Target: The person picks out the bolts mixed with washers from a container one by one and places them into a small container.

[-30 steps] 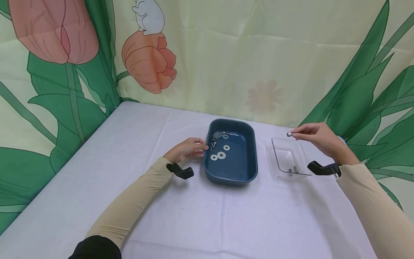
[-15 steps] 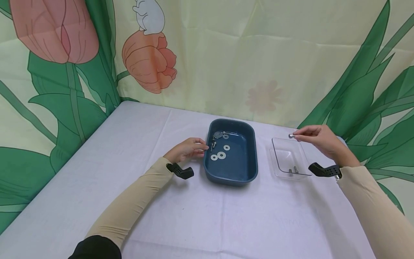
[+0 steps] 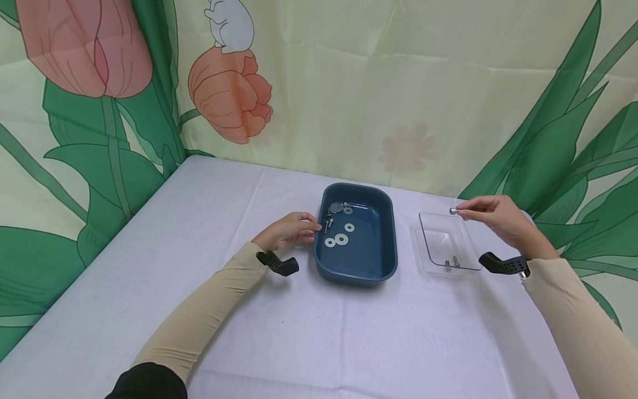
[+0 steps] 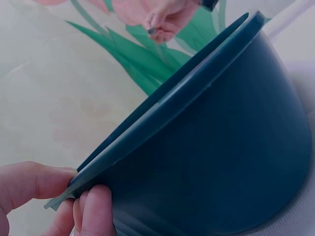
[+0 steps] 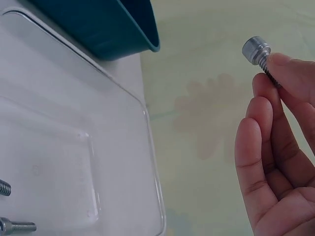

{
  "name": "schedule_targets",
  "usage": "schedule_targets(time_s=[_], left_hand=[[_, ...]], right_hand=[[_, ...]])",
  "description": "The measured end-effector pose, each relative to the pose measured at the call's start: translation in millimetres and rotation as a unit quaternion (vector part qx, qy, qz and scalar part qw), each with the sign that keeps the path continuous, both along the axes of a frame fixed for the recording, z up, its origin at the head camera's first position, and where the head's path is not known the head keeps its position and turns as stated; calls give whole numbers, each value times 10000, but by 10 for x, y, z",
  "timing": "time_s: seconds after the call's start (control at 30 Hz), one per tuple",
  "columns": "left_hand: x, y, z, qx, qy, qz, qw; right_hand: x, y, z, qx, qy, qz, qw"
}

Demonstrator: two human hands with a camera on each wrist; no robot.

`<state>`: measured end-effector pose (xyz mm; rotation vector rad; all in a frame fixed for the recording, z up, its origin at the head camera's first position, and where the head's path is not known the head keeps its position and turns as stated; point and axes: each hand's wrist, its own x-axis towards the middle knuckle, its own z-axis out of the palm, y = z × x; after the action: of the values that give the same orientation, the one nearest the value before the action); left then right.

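Note:
Between thumb and forefinger, my right hand point(image 3: 498, 219) pinches a socket head screw point(image 5: 257, 50) by its threaded shank, head outward. It holds the screw above the far edge of a clear plastic box point(image 3: 421, 244), where a couple of screws point(image 5: 22, 226) lie on the bottom. My left hand point(image 3: 289, 230) grips the left rim of a blue tray point(image 3: 371, 266), thumb on top and fingers beneath, as the left wrist view shows. Inside the tray are several flat washers point(image 3: 341, 239) and several screws point(image 3: 329, 223), mostly toward its left side.
A white cloth point(image 3: 279, 332) covers the table. Behind it hangs a printed curtain point(image 3: 339, 100) with flowers and leaves. The clear box stands to the right of the blue tray, with a narrow gap between them.
My right hand, still pinching the screw, has drifted slightly right and toward me. The left hand, the tray and the box have stayed where they were.

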<state>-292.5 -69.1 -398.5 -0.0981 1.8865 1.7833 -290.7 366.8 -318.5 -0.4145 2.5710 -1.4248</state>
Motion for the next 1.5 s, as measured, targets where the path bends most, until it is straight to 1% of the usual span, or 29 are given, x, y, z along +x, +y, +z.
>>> schedule_targets(time_s=[0.13,0.5,0.8,1.0,1.23,1.5], left_hand=[[2,-1,4,-14,1,-5,10000],[-3,-3,-4,88,-26,12,10000],[2,-2,-8,-38,6,26,10000],[9,-4,-9,-32,59,-9,10000],[18,-6,-5,38,30,4,10000],[6,-4,7,68,-23,12,10000]], right_hand=[[0,28,-21,-30,-31,3,10000],[-16,117,-83,232,-170,-247,9993],[-19,166,-127,273,-210,-365,9987],[-19,188,-156,232,-213,-372,9988],[-17,186,-172,80,-219,-284,9993],[-37,186,-173,133,-240,-183,9995]])
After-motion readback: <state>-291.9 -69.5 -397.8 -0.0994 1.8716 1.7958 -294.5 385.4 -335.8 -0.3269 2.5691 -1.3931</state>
